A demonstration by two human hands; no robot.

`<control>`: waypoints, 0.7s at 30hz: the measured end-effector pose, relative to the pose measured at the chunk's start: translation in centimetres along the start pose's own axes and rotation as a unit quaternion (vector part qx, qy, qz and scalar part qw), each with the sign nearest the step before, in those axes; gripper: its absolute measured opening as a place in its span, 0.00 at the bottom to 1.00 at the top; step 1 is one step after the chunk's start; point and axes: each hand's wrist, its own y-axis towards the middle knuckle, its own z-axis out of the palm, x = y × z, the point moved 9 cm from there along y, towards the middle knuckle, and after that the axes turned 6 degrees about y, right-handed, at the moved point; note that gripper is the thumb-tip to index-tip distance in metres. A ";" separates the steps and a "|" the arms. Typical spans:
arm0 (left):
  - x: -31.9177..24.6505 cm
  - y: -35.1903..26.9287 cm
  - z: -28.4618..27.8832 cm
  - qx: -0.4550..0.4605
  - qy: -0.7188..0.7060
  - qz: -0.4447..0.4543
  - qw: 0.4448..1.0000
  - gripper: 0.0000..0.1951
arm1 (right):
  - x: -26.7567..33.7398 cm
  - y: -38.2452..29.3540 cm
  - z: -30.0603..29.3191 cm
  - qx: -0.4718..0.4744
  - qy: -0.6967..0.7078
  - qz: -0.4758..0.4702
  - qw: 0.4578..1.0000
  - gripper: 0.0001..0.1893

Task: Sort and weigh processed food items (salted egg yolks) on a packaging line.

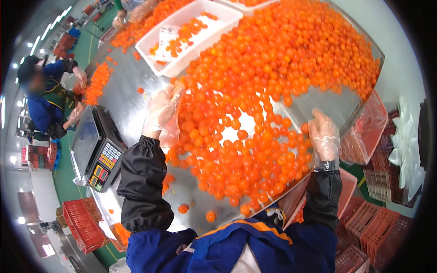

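A large heap of orange, egg-yolk-like balls [286, 51] covers much of the steel table [131, 73]. A looser spread of the balls [245, 163] lies between my hands. My left hand [163, 109], in a clear plastic glove, rests against the left edge of the spread; its palm side is hidden, so I cannot tell whether it holds anything. At the right edge, my gloved right hand [323, 134] has its fingers curled beside the balls, and its grip is not clear. Beyond my left hand stands a white plastic tray [205, 47] with some balls and a printed sheet inside.
A digital scale [102, 153] stands left of my left arm. Co-workers [46, 95] handle balls at the table's far left and top. Red crates [83, 225] stand at lower left, more crates [372, 225] at lower right. A plastic-lined crate [367, 133] adjoins the table's right edge.
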 end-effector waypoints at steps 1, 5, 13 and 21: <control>1.7 0.6 -0.1 -0.014 0.004 -0.002 1.000 0.22 | 1.0 1.3 0.0 -0.008 0.008 -0.011 1.000 0.15; 6.7 3.2 2.0 0.008 0.083 -0.110 0.990 0.27 | -1.3 2.9 6.6 0.235 -0.057 0.090 0.966 0.23; 4.0 6.3 7.9 -0.061 0.080 0.094 0.990 0.16 | 4.0 5.5 11.3 0.286 -0.024 0.130 0.949 0.27; -1.4 2.4 12.2 0.200 -0.176 -0.059 0.962 0.30 | 5.1 3.7 16.5 0.287 0.290 0.221 0.886 0.28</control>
